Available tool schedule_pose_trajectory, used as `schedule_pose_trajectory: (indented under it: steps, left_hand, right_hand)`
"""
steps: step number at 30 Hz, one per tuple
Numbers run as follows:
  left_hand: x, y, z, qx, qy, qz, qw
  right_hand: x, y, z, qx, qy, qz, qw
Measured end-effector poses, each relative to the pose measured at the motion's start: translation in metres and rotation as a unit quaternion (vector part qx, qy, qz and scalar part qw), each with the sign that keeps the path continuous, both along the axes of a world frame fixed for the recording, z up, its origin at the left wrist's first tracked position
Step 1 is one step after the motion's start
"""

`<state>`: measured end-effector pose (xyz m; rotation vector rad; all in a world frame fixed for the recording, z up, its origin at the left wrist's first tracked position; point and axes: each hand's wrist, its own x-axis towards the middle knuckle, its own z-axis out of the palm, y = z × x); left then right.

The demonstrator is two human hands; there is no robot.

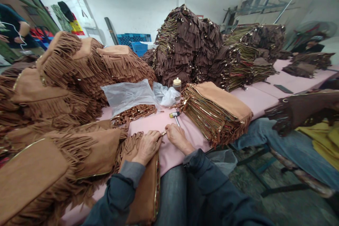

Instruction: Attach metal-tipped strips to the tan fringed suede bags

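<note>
A tan fringed bag (147,187) lies across the table edge and my lap, its zipper side toward the right. My left hand (148,145) rests on its top end, fingers curled together at a small gold metal piece (163,133). From the right, my right hand (177,137) pinches at that same piece, thumb and forefinger closed. Just beyond my right hand lies a small hammer (174,114) with a yellow-and-metal head. A clear plastic sheet (129,95) partly covers a heap of brown strips (136,113) behind my left hand.
Stacked tan bags (222,100) stand at the right on the pink tabletop (169,155). Tan fringed bags (34,169) fill the left. Dark brown bags (182,42) rise at the back, near a capped jar (177,84). A person's jeans-clad leg (291,152) is at the right.
</note>
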<state>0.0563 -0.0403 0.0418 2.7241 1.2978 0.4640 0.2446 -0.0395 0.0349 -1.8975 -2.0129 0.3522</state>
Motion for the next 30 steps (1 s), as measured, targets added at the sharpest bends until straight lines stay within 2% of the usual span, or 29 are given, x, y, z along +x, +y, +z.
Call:
schedule_pose_trajectory:
  steps: [3,5,8,11,13,16,18,21,25,27,30]
  left_hand:
    - [0.000,0.002,-0.006,0.006,-0.010,0.006,1.000]
    - [0.000,0.004,-0.008,0.010,-0.011,0.005,1.000]
    - [0.000,0.003,-0.008,0.010,-0.014,0.018,1.000]
    - [0.001,0.001,-0.007,0.001,-0.021,0.044,0.999]
    - [0.002,-0.002,-0.008,0.000,-0.028,0.056,0.998]
    - [0.003,-0.004,-0.008,0.006,-0.036,0.064,0.997]
    - [0.003,-0.004,-0.008,0.012,-0.036,0.066,0.997]
    - [0.003,-0.003,-0.008,0.015,-0.039,0.062,0.997]
    - [0.003,-0.003,-0.009,0.014,-0.059,0.052,0.997]
    - [0.002,-0.003,-0.011,0.015,-0.066,0.051,0.996]
    - [0.002,-0.004,-0.013,0.015,-0.070,0.060,0.996]
  right_hand:
    - [0.019,-0.016,0.002,0.066,-0.053,-0.100,0.991]
    - [0.035,-0.022,0.001,0.042,-0.066,-0.110,0.991]
    - [0.054,-0.021,-0.001,-0.014,-0.081,-0.081,0.993]
    - [0.063,-0.019,0.003,-0.036,-0.078,-0.080,0.993]
    - [0.064,-0.025,0.009,-0.039,-0.008,-0.052,0.998]
    - [0.059,-0.045,0.020,-0.025,0.148,0.036,0.988]
    - [0.053,-0.061,0.025,0.003,0.182,0.069,0.981]
    - [0.041,-0.076,0.025,0.038,0.109,0.066,0.991]
    - [0.034,-0.077,0.017,-0.051,-0.025,0.072,0.996]
    - [0.035,-0.073,0.016,-0.077,-0.036,0.078,0.993]
    - [0.041,-0.067,0.019,-0.047,-0.028,0.058,0.997]
